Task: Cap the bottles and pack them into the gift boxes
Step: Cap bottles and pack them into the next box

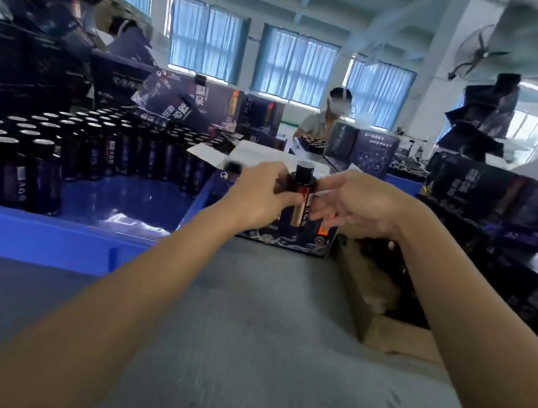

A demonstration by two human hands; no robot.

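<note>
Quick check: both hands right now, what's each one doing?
Left hand: closed around the dark bottle, holding it upright.
Right hand: open, fingers loosely extended against the bottle's side.

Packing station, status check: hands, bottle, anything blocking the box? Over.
Left hand grips the bottle, right hand fingers touch its side. Bottle upright, cap on, at the open gift box. Nothing seen blocking it.

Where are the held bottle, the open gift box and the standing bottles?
held bottle (301, 183): head view, on its dark shoulder.
open gift box (290, 241): head view, on its printed front wall.
standing bottles (46, 172): head view, on a front-row bottle's body.
</note>
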